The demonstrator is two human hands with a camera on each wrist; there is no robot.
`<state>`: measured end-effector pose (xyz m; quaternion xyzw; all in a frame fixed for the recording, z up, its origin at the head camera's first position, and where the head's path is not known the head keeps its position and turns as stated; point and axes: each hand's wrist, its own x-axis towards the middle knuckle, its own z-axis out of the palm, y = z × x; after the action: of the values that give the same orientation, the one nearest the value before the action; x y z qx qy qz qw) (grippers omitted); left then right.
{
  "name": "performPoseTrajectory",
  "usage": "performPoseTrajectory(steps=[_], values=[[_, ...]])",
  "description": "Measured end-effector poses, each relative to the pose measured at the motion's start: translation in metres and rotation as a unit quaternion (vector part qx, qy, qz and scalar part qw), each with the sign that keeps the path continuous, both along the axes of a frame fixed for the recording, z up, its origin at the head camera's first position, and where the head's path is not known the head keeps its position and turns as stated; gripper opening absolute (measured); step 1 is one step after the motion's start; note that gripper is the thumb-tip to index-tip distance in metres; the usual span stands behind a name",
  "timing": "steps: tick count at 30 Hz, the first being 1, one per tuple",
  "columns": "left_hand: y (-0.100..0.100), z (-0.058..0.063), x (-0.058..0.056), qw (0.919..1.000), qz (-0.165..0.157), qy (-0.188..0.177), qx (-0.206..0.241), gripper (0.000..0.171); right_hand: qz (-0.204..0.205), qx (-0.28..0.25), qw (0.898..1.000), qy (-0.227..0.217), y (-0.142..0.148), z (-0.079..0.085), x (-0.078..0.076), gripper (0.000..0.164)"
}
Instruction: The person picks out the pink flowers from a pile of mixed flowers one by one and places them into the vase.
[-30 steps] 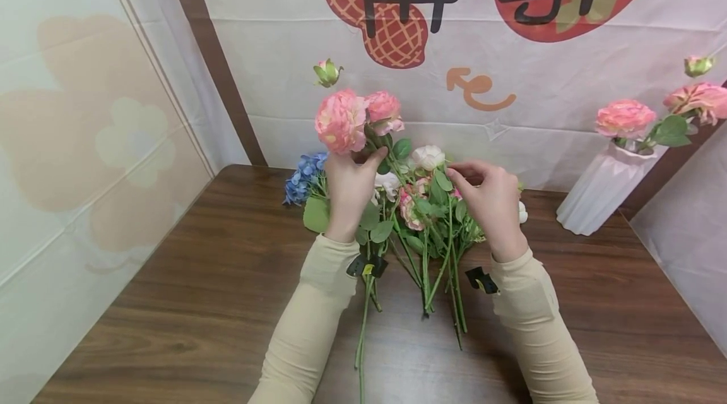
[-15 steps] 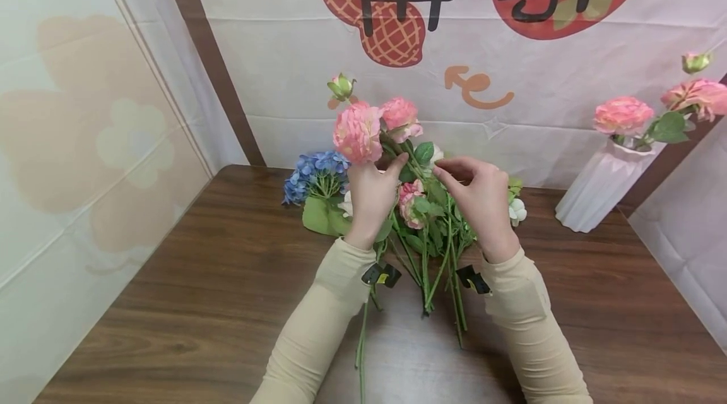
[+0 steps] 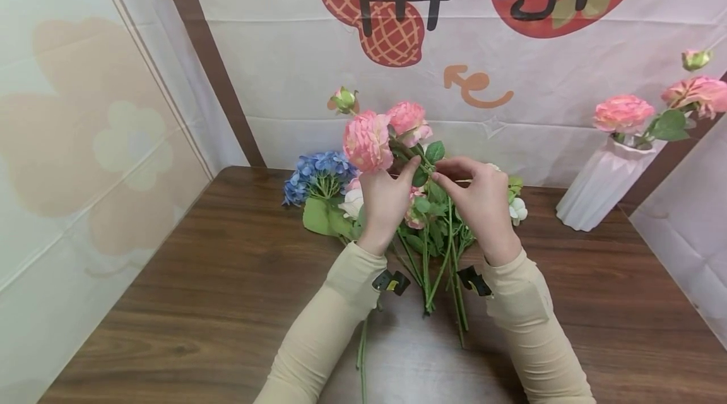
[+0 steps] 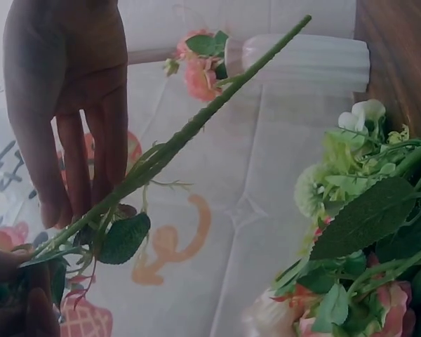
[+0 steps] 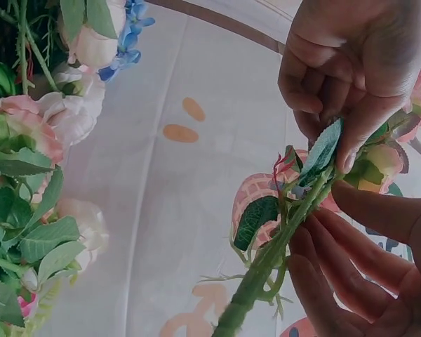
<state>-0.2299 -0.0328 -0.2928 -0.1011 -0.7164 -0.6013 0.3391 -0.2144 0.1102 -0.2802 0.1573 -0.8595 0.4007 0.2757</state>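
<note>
My left hand [image 3: 384, 209] grips a pink peony spray [image 3: 368, 142] just below its blooms. Two open blooms and a green-pink bud rise above that hand. Close beside it, the right hand [image 3: 481, 207] pinches the same stem among the leaves, thumb in front and fingers behind. In the left wrist view the thick green stem [image 4: 196, 123] runs bare past the right hand's fingers. Leaves [image 5: 256, 221] stick out from the stem near both hands in the right wrist view. The left fingertips are partly hidden by the stem and leaves.
A pile of flowers lies under the hands, with a blue hydrangea [image 3: 320, 173], white blooms [image 3: 352, 203] and several green stems [image 3: 440, 274] on the wooden table [image 3: 187, 303]. A white vase [image 3: 596, 192] with pink peonies stands at right, near the printed backdrop [image 3: 284, 76].
My left hand has moved right and slightly down with the pink peony spray, bringing its stem to the right hand's fingers. The right hand has shifted slightly left.
</note>
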Motion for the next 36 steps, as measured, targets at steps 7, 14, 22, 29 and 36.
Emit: performPoseTrajectory(steps=[7, 14, 22, 29, 36], values=[[0.005, -0.002, 0.001, 0.9998, 0.014, 0.011, -0.001, 0.049, -0.007, 0.024, 1.0, 0.004, 0.0, -0.002, 0.001, 0.029], [0.008, -0.003, 0.001, 0.9996, 0.016, 0.021, -0.002, 0.046, -0.026, 0.037, 0.999, 0.021, 0.001, -0.002, 0.0, 0.022], [0.011, -0.002, 0.0, 0.9996, 0.008, 0.027, 0.001, 0.042, -0.031, 0.029, 0.998, 0.04, 0.003, -0.002, 0.0, 0.019], [0.011, -0.002, 0.002, 0.9998, -0.001, 0.01, -0.017, 0.041, -0.036, 0.022, 0.998, 0.048, 0.004, -0.001, -0.001, 0.017], [0.004, -0.009, 0.003, 0.9857, -0.02, -0.055, -0.158, 0.034, -0.047, 0.019, 0.997, 0.056, 0.007, 0.0, -0.003, 0.016]])
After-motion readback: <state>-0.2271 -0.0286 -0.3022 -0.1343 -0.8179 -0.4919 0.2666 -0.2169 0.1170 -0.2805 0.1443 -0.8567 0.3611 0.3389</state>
